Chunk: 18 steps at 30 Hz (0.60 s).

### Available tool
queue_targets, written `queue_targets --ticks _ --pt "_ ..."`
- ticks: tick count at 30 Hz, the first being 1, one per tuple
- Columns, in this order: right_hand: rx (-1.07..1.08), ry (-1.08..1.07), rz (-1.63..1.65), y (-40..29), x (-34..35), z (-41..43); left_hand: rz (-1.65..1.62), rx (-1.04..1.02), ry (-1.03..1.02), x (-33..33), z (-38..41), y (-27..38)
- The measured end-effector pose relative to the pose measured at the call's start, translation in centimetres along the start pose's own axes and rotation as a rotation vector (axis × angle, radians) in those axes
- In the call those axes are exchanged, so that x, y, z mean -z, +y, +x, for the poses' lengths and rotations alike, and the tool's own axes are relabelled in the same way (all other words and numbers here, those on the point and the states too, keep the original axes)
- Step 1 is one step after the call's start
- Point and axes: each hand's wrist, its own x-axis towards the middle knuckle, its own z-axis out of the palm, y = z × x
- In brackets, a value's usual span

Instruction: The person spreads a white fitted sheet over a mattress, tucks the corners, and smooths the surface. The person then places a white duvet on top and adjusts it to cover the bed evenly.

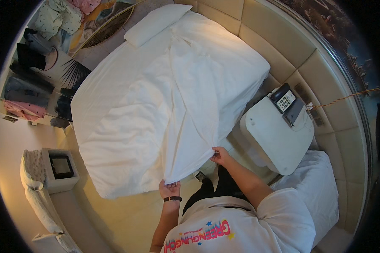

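Note:
A white sheet or duvet cover [190, 139] is spread over the bed, with long folds running from its middle down to my hands. My left hand [170, 189], a dark band on its wrist, grips the near edge at the bed's foot. My right hand [220, 155] pinches a corner of the same cloth further right. Between the two hands the edge is stretched and lifted off the bed. Wrinkles cover the left half of the cloth [123, 136]. At the far end of the bed lies a white pillow [158, 23].
To the right stands a white bedside table [272, 132] with a telephone [284, 99] on it. Another white-covered bed [316, 193] is beside me at lower right. A padded wall [272, 34] borders the bed. Clothes [28, 85] hang at left, above a boxy unit [61, 186].

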Motion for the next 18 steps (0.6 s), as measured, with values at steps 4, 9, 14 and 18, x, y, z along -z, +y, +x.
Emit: queue_targets --ticks 4,9,14,18 --pt "0.126 -0.094 -0.028 -0.8 -0.5 -3.4 0.027 0.004 -0.001 0.9 1.4 -0.1" --pt "0.479 0.126 -0.526 -1.9 -2.3 -7.8 0.076 0.01 0.034 3.0 3.7 -0.7" --pt "0.657 0.154 -0.917 -1.8 -5.4 -9.4 0.034 0.05 -0.008 4.5 5.7 -1.0" --pt "0.621 0.182 -0.92 -1.7 -7.5 -8.8 -0.003 0.048 -0.022 4.4 6.4 -0.5"
